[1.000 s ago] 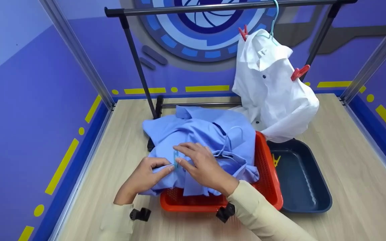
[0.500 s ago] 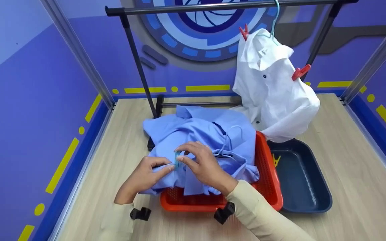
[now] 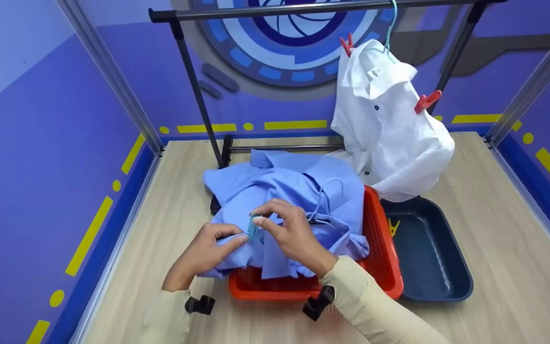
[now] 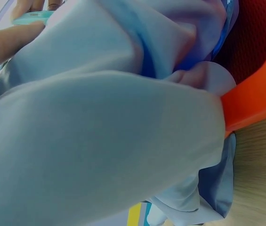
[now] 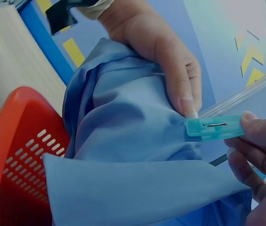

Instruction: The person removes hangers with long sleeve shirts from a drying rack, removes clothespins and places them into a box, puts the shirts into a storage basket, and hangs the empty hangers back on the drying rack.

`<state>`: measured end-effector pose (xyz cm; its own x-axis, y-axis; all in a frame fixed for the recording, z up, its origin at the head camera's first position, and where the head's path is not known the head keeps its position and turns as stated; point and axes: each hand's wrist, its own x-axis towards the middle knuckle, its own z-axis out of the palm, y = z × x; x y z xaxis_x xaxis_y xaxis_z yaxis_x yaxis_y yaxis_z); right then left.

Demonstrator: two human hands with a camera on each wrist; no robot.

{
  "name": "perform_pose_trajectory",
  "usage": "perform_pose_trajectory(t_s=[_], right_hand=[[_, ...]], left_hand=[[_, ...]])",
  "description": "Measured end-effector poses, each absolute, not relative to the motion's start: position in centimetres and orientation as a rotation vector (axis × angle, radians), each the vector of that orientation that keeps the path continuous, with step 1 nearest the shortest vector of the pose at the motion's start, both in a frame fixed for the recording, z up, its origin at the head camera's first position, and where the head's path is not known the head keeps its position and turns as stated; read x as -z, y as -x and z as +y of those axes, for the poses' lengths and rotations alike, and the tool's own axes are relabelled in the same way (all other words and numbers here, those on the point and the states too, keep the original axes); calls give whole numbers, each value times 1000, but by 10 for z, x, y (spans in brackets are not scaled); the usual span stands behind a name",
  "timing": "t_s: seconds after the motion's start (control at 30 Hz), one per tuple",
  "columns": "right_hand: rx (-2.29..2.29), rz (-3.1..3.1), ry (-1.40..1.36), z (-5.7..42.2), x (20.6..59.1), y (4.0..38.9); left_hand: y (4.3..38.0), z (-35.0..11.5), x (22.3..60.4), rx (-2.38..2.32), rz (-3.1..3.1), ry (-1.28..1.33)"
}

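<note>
Table (image 3: pixel 509 267) carried it all, w/ a dark rack (image 3: pixel 280 11) standing nr its back edge. White shirt (image 3: pixel 387 124) hung from the rack's top bar, twd the table's back R corner. Blue garment (image 3: pixel 275 184) lay heaped in & over the red basket (image 3: pixel 275 294), approx mid-table, spilling past the basket's L edge. Navy tray (image 3: pixel 432 260) sat just beside the basket's R edge. Hands were nr the basket's front L corner: L hand (image 3: pixel 208 251) pinched a fold of the blue garment btwn thumb & fingers; R hand (image 3: pixel 291 236) pinched the teal peg (image 3: pixel 252 228), thumb & fingers closed to its width. Other pegs: red pegs (image 3: pixel 428 102) on the white shirt's shoulders, yellow peg (image 3: pixel 393 227) nr the tray's L edge. Teal peg's long axis ran approx back-to-front, tail in the R hand, biting end at the cloth just beside the L thumb tip, so the pinched fold lay to its L. R hand was nearer, having hold of it. Can't tell if its jaws had cloth btwn them.
</note>
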<state>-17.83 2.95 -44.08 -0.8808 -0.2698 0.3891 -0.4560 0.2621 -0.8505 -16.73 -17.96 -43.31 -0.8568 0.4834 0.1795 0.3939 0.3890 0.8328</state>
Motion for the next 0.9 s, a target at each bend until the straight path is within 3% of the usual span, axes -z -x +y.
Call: perform_pose_trajectory(t_s=[0.9], right_hand=[[-2064, -2228, -587, 47, 438, 172]], left_hand=[[169, -180, 434, -1479, 2544, -756]])
